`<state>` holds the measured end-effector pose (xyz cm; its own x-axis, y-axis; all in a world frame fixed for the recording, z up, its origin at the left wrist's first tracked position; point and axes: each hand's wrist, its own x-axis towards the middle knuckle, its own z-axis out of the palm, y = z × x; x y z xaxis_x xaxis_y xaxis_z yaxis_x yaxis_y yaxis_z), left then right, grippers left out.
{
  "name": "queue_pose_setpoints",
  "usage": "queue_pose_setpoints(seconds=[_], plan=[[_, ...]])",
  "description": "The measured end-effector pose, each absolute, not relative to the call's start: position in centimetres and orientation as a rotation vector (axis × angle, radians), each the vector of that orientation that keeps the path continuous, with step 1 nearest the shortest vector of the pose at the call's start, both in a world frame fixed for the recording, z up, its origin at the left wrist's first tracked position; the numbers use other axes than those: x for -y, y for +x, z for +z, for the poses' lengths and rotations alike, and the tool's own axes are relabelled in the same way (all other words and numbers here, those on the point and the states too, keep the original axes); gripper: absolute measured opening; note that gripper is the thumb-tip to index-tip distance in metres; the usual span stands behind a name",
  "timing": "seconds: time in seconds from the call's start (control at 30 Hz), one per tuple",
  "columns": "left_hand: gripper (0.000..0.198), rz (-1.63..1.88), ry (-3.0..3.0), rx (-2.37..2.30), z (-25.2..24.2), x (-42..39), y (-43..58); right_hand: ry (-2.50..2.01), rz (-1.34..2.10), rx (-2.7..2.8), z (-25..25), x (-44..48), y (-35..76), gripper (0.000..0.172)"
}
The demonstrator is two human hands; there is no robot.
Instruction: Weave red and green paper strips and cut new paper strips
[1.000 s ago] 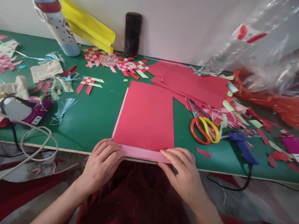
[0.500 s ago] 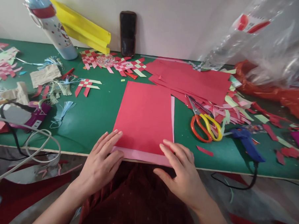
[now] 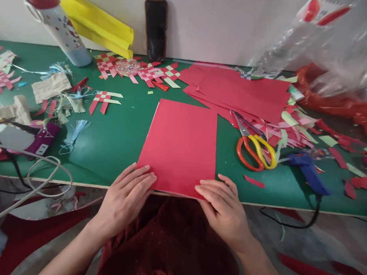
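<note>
at the near edge of the counter (image 3: 111, 144): red sheet (image 3: 179, 139) lies flat between both hands, near side along the counter edge; this position probably gives the two forearms equal access.
left hand (image 3: 127, 200): fingers close together, laid over the near left corner of the red sheet, likely to stop it sliding; thumb hidden, so a pinch cannot be confirmed.
right hand (image 3: 224, 206): fingers bent, tips resting on the near right corner; thumb mostly hidden below, so whether it grips the underside cannot be told.
pale edge (image 3: 154, 117): thin line along the left side of the red sheet, suggesting a second layer beneath; holding both near corners would suit keeping layers aligned.
scissors (image 3: 257, 150): handles toward the person, blades pointing away; apparently parked for reach by the right hand.
stack of red sheets (image 3: 239, 92): fanned out behind the scissors, presumably a supply at arm's length.
paper scraps (image 3: 292, 126): heaped beside the stack, seemingly set aside from the working area.
glue gun (image 3: 308, 172): right of the scissors, cord hanging off the counter edge, which would keep it away from the paper.
phone (image 3: 156, 29): propped upright against the wall (image 3: 215, 26), screen dark.
</note>
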<state>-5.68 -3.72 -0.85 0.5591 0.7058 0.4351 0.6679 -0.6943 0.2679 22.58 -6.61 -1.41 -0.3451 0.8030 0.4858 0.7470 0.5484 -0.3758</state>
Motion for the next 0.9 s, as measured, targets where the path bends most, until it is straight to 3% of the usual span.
queue_pose_setpoints(seconds=[0.43, 0.77, 0.9], plan=[[0.016, 0.963, 2.724, -1.179, -0.4, 3.4, -5.4, -1.207, -0.006, 2.1, -0.6, 6.8, 23.3, 0.028], [0.018, 1.177, 2.645, -1.114, -1.0, 3.7, -4.6, -1.285, 0.056, 2.032, -0.5, 6.7, 23.6, 0.02], [0.021, 1.146, 2.626, -1.135, -1.3, 3.8, -5.2, -1.272, 0.06, 1.956, -0.5, 6.6, 23.8, 0.024]])
